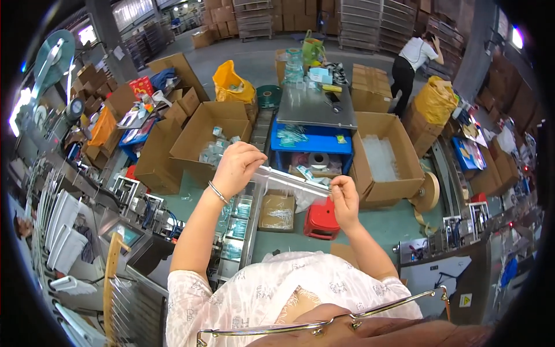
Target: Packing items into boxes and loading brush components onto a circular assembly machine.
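Translucent whitish plastic strip [295, 178], long and narrow, is held out straight in mid-air between both hands.
One end is pinched by the left hand [236, 166], the other by the right hand [345, 201]; pale glossy edges are shown, slightly slanted down rightward.

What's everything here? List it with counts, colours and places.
strip: one, whitish, held in front
cartons: many, brown, all around
metal-topped table: one, grey and blue, centre
stool: one, red, floor
bags: at least two, yellow, left and right
roll: one, tan, right
packets: several, pale and green, in a carton, left
other person: one, white top, back right
glasses: one pair, metallic, lower edge
bracelet: one, silver, left wrist
left hand: one, strip's left end
right hand: one, strip's right end
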Available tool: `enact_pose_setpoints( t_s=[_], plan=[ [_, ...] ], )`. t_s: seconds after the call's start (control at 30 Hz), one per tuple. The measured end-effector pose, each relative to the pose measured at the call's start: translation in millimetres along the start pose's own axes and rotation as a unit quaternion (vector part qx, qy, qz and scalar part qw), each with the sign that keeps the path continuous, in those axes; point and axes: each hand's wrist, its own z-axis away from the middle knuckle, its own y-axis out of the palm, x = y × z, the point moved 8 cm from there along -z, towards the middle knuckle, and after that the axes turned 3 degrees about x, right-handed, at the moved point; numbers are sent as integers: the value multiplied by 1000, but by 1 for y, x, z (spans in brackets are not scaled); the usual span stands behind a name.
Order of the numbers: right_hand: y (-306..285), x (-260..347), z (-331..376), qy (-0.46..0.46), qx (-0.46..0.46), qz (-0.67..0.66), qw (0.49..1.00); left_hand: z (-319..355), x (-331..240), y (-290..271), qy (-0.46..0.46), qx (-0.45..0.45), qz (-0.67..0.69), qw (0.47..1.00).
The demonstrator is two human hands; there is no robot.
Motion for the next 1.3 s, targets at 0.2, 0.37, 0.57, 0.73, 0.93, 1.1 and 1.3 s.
enact_pose_setpoints(
  t_s=[0.2, 0.37, 0.57, 0.73, 0.93, 1.1, 1.3],
  plan=[
    [12, 4, -4, -10, 19, 10, 1000, 10, 0, 11, 50, 104, -9, 993],
    [16, 2, -9, -7, 17, -10, 1000, 22, -12, -22, 48, -31, -51, 997],
    [18, 6, -16, -6, 19, -31, 999, 46, 5, -77, -10, -206, -118, 971],
    [17, 13, -24, 10, 30, -70, 997, 65, 56, -72, -95, -106, -35, 989],
    [21, 23, -41, 111, 56, -106, 987, 90, 66, -69, -168, -142, 215, 952],
    [17, 4, -87, 92, 55, -30, 994, 100, 88, -50, -236, -165, 326, 901],
    [40, -2, -87, 95, 113, -95, 984, 120, 88, -59, -239, -181, 348, 888]
  ],
)
